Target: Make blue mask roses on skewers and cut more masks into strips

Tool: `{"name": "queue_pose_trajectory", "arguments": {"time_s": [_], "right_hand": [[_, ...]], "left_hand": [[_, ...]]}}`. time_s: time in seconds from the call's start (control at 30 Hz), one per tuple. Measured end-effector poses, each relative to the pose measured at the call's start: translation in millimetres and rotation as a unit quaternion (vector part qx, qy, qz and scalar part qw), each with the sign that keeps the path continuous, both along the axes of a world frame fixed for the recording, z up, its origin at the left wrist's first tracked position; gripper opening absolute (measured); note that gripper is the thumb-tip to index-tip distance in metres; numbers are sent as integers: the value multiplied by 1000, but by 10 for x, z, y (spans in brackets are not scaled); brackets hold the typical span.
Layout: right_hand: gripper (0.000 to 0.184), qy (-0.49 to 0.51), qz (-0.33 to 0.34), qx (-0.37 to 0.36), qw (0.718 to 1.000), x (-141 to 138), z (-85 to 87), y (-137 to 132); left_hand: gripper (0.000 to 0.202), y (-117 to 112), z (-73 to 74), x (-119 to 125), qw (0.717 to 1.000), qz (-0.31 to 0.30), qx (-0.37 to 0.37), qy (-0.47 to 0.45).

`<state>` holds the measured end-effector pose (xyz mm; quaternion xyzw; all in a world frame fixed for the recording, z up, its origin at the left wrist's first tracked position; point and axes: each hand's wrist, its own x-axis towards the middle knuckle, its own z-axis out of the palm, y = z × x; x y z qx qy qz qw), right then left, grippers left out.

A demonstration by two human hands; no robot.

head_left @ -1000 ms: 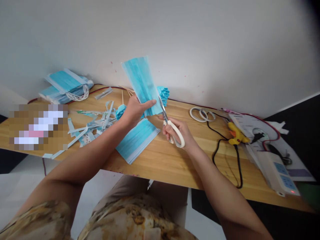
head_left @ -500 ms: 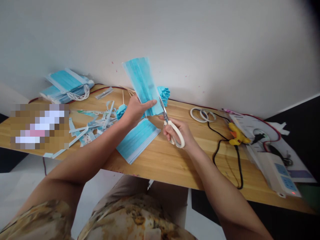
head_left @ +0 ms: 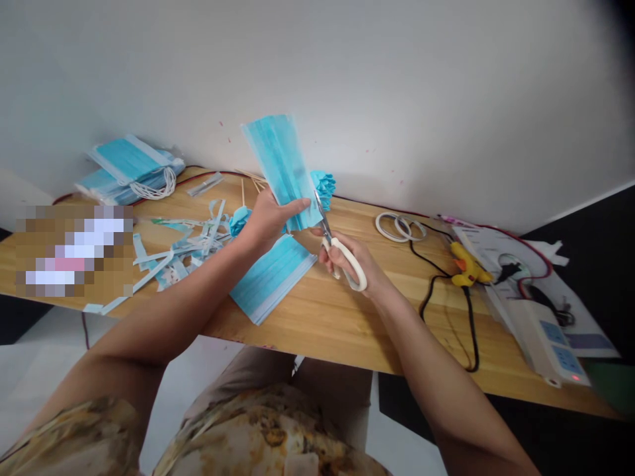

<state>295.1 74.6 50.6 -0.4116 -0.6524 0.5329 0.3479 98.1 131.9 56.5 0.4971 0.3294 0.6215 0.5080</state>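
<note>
My left hand (head_left: 276, 213) pinches a blue face mask (head_left: 280, 155) near its lower end, thumb across the front, the sheet standing up tilted to the left. No ear loops show on this piece. My right hand (head_left: 354, 254) grips white-handled scissors (head_left: 356, 270), with the blades at the right edge of the mask, close to my left thumb. Below lies a flat stack of blue masks (head_left: 272, 277) on the wooden table (head_left: 342, 324). Behind the hands are a ruffled blue flower (head_left: 323, 188) and a second blue flower (head_left: 240, 221) on a thin stick.
Cut strips (head_left: 181, 254) are heaped left of my left arm. Farther back left is a pile of looped masks (head_left: 129, 162). To the right lie tape rings (head_left: 391, 226), a yellow glue gun (head_left: 466, 266) with black cord, and a power strip (head_left: 546, 344). A wall stands behind.
The scissor handles have spread slightly apart, with the blades still at the mask's right edge. My left hand keeps its hold. The whole view has shifted a little.
</note>
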Motion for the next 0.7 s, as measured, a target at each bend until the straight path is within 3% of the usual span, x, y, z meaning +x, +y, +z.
{"name": "queue_pose_trajectory", "arguments": {"time_s": [0.27,0.47,0.7], "right_hand": [[73,-11,0,1,1000,22,-46,20],[91,6,-10,-7,1000,28,-77,32],[90,17,-9,-2,1000,34,-90,36]], "left_hand": [[43,-26,-19,20,1000,-23,-15,13],[45,-14,-63,32,999,-35,-18,5],[47,-47,-32,35,999,-43,-4,12]]}}
